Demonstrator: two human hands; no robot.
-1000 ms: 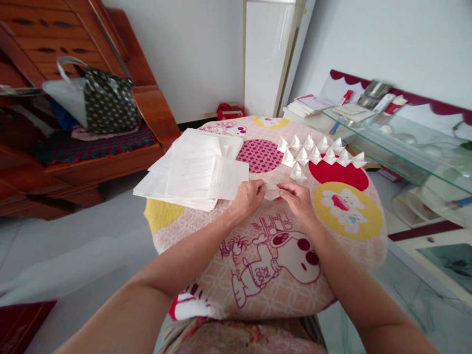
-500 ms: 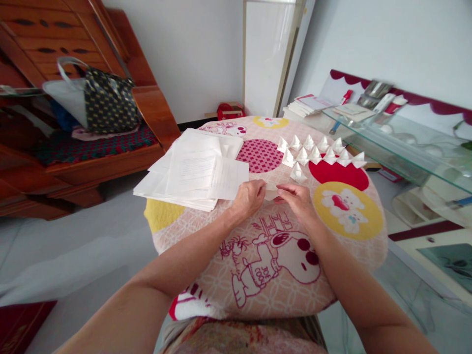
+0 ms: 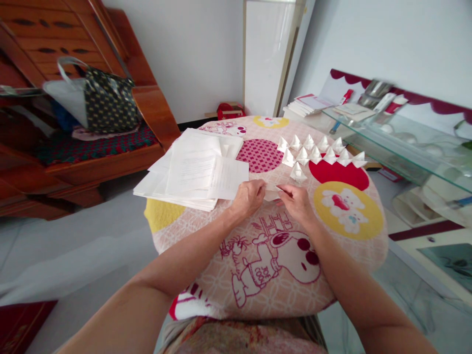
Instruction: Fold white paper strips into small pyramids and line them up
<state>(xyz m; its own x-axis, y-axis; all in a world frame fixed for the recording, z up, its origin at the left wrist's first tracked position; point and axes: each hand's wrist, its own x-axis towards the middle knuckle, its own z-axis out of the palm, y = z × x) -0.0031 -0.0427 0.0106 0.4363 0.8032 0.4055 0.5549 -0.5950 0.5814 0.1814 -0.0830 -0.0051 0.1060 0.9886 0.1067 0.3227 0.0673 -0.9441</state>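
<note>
1. Tabletop, rounded all along its edge, dressed in pale pink fabric with a soft, towel-like look, perhaps laid on to cushion and protect.
2. Paper stack at the left edge, one corner apparently jutting past; thin white sheets, some bearing print, loosely fanned, likely placed for easy reach.
3. Folded paper shapes toward the far right edge, in two rows, five behind and six in front; white, crisp, sharply peaked, probably lined up there against being knocked.
4. Left hand over the middle of the tabletop, beside the stack's near right corner; fingers curled tight, pinching the left end of a small paper piece.
5. Right hand opposite, fingers bent, tips drawn together on the paper's right end; cannot tell how the hidden fingers lie.
6. Lone folded shape just beyond the hands, nearer the middle than the rows; single peak, spreading base.
7. Small paper piece again: between both hands, thin and pale, likely gripped at each end for steadiness; creases too faint to tell.
</note>
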